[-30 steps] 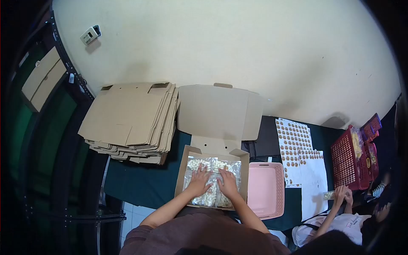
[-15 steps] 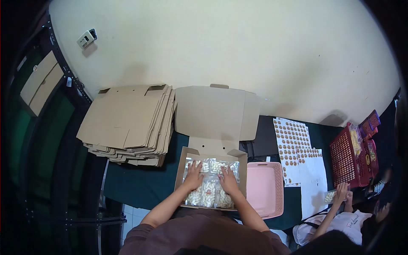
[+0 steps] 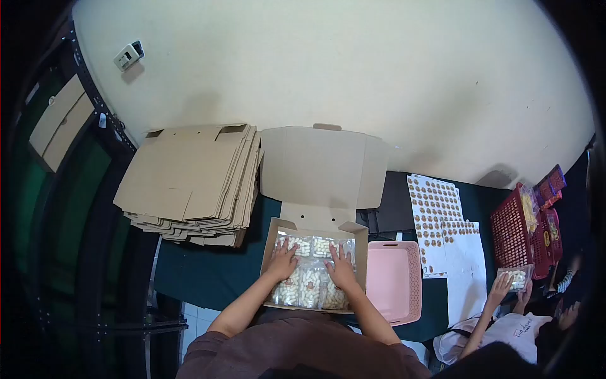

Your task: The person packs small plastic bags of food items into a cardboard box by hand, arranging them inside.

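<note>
In front of me stands a cardboard box (image 3: 361, 256) with its lid (image 3: 310, 165) raised against the wall. Clear plastic pouches (image 3: 310, 288) of small whitish pieces lie side by side inside it, some with a small label. My left hand (image 3: 282, 260) lies with fingers spread on the pouches at the left. On the right-hand pouches rests my right hand (image 3: 341, 270), its fingers also apart. Neither hand grips anything. The parts of the pouches under my palms are hidden.
Left of the box is a tall stack of flattened cardboard boxes (image 3: 180, 174). A pink basket (image 3: 416, 284) adjoins its right side. Farther right lie sticker sheets (image 3: 435, 202) and a red basket (image 3: 510, 235). A co-worker's hands (image 3: 502, 287) hold a pouch (image 3: 519, 278).
My left hand has shifted slightly left on the pouches; my right hand has barely moved. At the right, the co-worker's pouch has moved up and right and now lies flatter in view.
</note>
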Motion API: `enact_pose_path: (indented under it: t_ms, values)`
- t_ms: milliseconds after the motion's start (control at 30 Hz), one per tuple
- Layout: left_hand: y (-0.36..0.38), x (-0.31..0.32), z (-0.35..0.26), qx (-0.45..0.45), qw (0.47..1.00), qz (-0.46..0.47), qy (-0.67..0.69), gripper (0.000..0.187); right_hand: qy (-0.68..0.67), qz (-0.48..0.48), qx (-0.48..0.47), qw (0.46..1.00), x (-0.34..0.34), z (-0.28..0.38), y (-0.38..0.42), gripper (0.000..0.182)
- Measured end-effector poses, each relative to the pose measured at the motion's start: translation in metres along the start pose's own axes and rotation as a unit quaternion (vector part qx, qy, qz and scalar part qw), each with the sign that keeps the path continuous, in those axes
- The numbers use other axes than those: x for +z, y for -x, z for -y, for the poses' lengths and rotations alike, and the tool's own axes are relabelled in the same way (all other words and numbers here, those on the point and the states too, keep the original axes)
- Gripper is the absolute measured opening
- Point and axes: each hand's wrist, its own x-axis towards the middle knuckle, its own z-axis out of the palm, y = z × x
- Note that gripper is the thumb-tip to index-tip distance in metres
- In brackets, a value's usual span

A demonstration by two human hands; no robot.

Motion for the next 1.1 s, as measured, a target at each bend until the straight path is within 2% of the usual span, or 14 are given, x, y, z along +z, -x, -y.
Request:
enact_pose_path:
  t_ms: [33, 100, 167, 433, 500, 567, 633, 733, 833, 900, 933, 967, 1033, 1100]
  values:
    - [0.004, -0.001, -0.005, 0.0, 1.0, 0.0, 0.001, 0.051, 0.0, 0.0, 0.0, 1.0, 0.0, 0.0, 0.002, 0.061]
    - [0.012, -0.003, -0.019, 0.015, 0.996, -0.092, -0.01, 0.055, -0.038, -0.104, -0.076, 0.991, -0.001, 0.001, 0.006, 0.066]
    - [0.023, -0.003, -0.033, 0.039, 0.993, -0.108, -0.001, 0.058, -0.05, -0.099, -0.066, 0.992, -0.006, 0.013, 0.017, 0.067]
    - [0.067, 0.017, -0.042, 0.115, 0.985, 0.073, -0.104, 0.061, -0.006, 0.056, 0.001, 0.998, 0.015, 0.013, 0.059, 0.066]
    - [0.066, 0.015, -0.037, 0.085, 0.985, 0.09, -0.121, 0.062, 0.007, 0.028, -0.01, 1.0, 0.016, 0.008, 0.061, 0.063]
    - [0.066, 0.015, -0.036, 0.09, 0.983, 0.099, -0.126, 0.062, -0.199, -0.049, -0.01, 0.979, 0.014, 0.001, 0.063, 0.063]
    - [0.064, 0.015, -0.037, 0.096, 0.985, 0.086, -0.114, 0.062, -0.232, -0.083, 0.013, 0.969, -0.01, 0.01, 0.069, 0.062]
    - [0.057, 0.013, -0.054, 0.137, 0.982, 0.089, -0.098, 0.063, -0.376, -0.203, 0.043, 0.903, -0.059, 0.031, 0.084, 0.056]
    - [0.05, 0.0, -0.095, 0.176, 0.977, 0.088, -0.081, 0.059, -0.323, -0.281, 0.076, 0.901, -0.051, -0.004, 0.098, 0.057]
    - [0.042, 0.004, -0.119, 0.284, 0.957, 0.061, 0.003, 0.051, -0.327, -0.34, 0.063, 0.88, -0.051, -0.013, 0.109, 0.056]
    - [0.038, 0.007, -0.132, 0.344, 0.938, 0.022, 0.041, 0.037, -0.368, -0.325, 0.118, 0.863, -0.064, -0.008, 0.118, 0.056]
    - [0.034, 0.013, -0.145, 0.348, 0.936, 0.029, 0.042, 0.037, -0.408, -0.309, 0.172, 0.842, -0.072, -0.007, 0.125, 0.056]
    - [0.027, 0.028, -0.172, 0.361, 0.891, 0.154, 0.231, 0.026, -0.392, -0.331, 0.161, 0.843, -0.047, -0.032, 0.135, 0.055]
    - [0.023, 0.04, -0.191, 0.359, 0.883, 0.179, 0.242, 0.021, -0.282, -0.352, 0.187, 0.873, -0.032, -0.059, 0.143, 0.056]
